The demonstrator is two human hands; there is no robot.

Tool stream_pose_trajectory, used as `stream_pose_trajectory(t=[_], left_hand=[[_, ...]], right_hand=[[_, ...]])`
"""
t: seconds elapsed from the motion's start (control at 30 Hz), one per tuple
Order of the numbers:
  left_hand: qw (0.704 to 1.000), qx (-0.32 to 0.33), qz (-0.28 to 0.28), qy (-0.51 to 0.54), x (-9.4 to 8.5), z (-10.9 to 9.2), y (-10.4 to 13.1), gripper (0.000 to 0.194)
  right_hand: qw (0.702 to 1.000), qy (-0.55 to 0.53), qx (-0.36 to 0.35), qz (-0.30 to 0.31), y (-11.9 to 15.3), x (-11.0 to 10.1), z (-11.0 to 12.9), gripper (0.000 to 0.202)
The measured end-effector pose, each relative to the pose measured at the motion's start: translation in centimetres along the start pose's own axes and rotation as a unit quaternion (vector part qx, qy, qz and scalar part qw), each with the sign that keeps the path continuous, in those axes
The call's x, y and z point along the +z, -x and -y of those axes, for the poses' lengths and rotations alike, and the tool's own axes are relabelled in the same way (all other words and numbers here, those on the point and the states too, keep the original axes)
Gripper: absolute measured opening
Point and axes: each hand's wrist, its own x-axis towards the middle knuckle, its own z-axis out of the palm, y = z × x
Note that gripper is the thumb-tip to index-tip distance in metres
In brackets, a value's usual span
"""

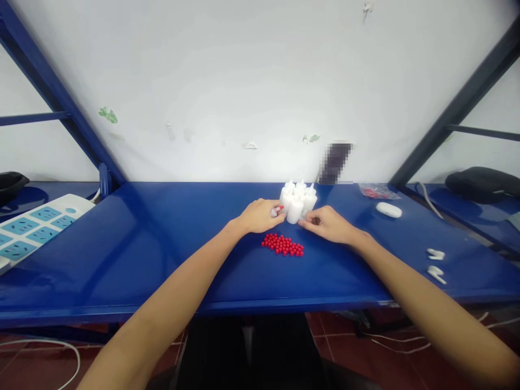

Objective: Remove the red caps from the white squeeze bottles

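Several white bottles with pointed tips [296,210] stand in a tight cluster on the blue table [182,260]. My left hand [262,215] is at their left side, fingers closed on a small white nozzle with a red tip [277,210]. On the right of the cluster, my right hand [325,223] has its thumb and fingers bent together against the bottles' lower edge; what it grips, if anything, is hidden. Many small red caps [282,245] lie spread in a patch on the table, in front of the bottles and between my forearms.
A phone-like dark object [335,162], blurred, leans on the wall. To the right lie a bag with red pieces [377,192], a white case [389,210] and two white earbuds [436,262]. A power strip [40,227] sits at the left.
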Motion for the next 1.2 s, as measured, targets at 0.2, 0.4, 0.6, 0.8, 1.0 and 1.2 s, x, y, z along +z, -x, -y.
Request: stream_pose_trajectory(t=[0.2, 0.4, 0.6, 0.8, 1.0, 1.2], left_hand=[[0.993, 0.061, -0.045, 0.086, -0.6, 1.6, 2.7, 0.022], [0.984, 0.101, -0.128, 0.069, -0.8, 1.0, 4.0, 0.022], [0.974, 0.158, -0.16, -0.017, -1.0, -0.4, 4.5, 0.012], [0.947, 0.238, -0.147, -0.157, -1.3, -0.6, 4.4, 0.02], [0.961, 0.174, -0.167, -0.133, -1.9, 0.5, 4.6, 0.025], [0.983, 0.092, -0.144, -0.061, -1.9, 0.9, 4.6, 0.019]], right_hand=[[0.995, -0.036, -0.079, -0.051, 0.1, 0.2, 3.8, 0.045], [0.969, -0.013, -0.199, -0.144, -1.5, 0.5, 7.1, 0.028], [0.985, -0.074, -0.134, -0.074, -1.7, 0.4, 8.1, 0.03], [0.978, -0.151, -0.127, -0.075, -0.5, 1.2, 7.3, 0.039], [0.988, -0.124, -0.093, 0.011, -0.3, -0.6, 5.5, 0.035], [0.988, 0.002, -0.047, 0.15, -0.1, -2.0, 5.2, 0.018]])
